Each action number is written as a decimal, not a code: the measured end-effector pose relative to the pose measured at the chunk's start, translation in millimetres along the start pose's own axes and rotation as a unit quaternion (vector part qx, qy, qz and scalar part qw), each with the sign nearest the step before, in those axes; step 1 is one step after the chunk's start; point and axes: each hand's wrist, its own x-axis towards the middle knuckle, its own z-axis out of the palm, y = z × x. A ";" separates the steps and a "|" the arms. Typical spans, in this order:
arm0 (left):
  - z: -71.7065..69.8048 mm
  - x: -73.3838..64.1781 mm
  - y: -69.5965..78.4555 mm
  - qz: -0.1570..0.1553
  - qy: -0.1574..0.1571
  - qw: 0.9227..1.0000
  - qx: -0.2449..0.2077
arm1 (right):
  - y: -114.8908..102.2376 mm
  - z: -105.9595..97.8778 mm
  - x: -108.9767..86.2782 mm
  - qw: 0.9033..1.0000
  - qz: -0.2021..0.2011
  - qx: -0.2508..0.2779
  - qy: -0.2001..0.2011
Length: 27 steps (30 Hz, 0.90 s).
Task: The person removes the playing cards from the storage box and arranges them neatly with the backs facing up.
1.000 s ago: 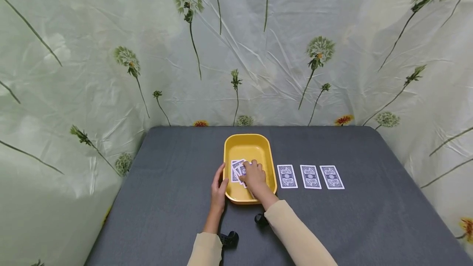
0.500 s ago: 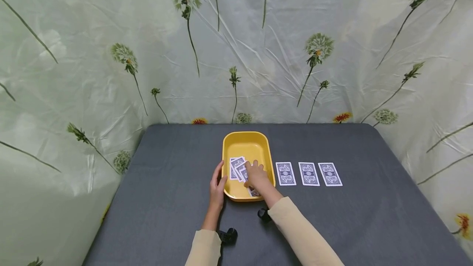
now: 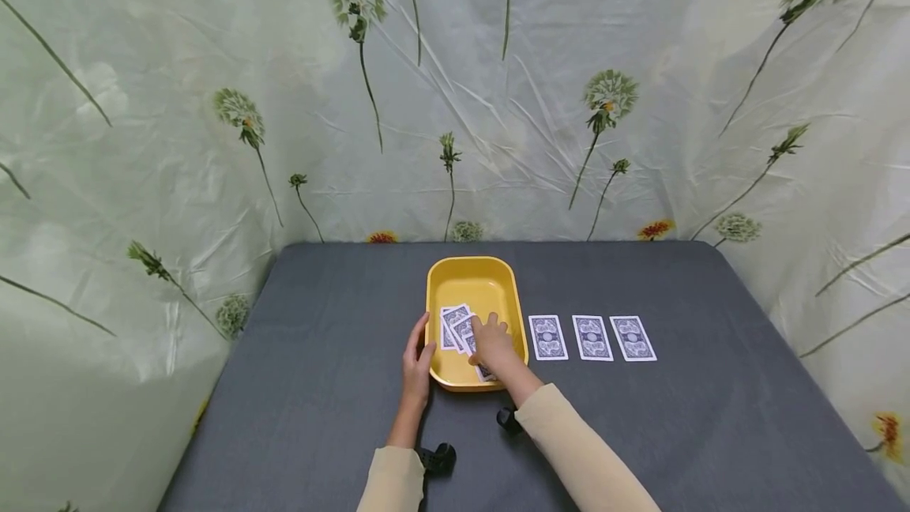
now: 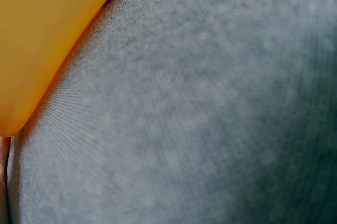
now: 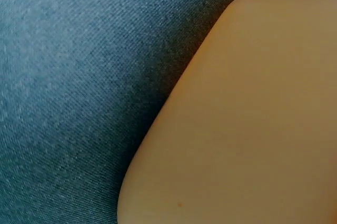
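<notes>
Sleeves: two beige ones, the left and the right, reach in from the near edge.
Black devices: one at the left wrist, another at the right.
Left hand: against the tray's left wall towards its near end; its fingers lie fairly straight along the wall, released rather than clenched.
Near card: in the tray by its near end, partly hidden under the right hand.
Right hand: inside the tray, over the cards at its right; whether the fingers grasp a card or only touch it, I cannot tell.
Tray cards: overlapping at the left of the tray, patterned backs up.
Row: three cards, left, middle and right, backs up, apart from one another, right of the tray.
Tray: yellow, its far half extending beyond the cards.
Surface: grey cloth, under tray and row.
Backdrop: pale, creased, printed with dandelions, behind the far edge.
</notes>
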 end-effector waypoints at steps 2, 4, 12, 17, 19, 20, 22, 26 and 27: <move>-0.4 0.7 0.1 0.003 0.000 1.000 -0.001 | -0.7 0.4 0.2 1.000 -0.002 -0.005 0.007; -0.8 1.3 0.1 0.005 0.000 1.000 -0.002 | -1.2 0.9 0.6 1.000 -0.003 -0.004 0.012; -1.9 0.1 1.3 -0.008 0.001 1.000 0.009 | -3.4 1.2 0.7 1.000 0.004 0.001 0.009; -2.1 -0.9 3.1 -0.010 -0.001 1.000 0.022 | -3.5 1.7 1.9 1.000 0.007 -0.004 0.007; -1.9 -1.5 3.8 -0.012 -0.001 1.000 0.021 | -3.5 1.2 2.2 1.000 0.009 -0.005 0.004; -1.8 -1.7 4.2 -0.012 0.000 1.000 0.019 | -3.5 0.8 2.2 1.000 0.009 -0.005 0.004; -1.5 -2.1 4.6 -0.011 0.000 1.000 0.014 | -3.3 -0.2 2.0 1.000 0.009 -0.006 0.004; -0.6 -2.3 5.1 -0.008 0.001 1.000 0.010 | -1.6 -1.0 0.4 1.000 0.010 -0.003 0.003; -0.4 -2.3 5.1 -0.008 0.001 1.000 0.010 | -0.8 -0.8 -0.1 1.000 0.011 -0.001 0.001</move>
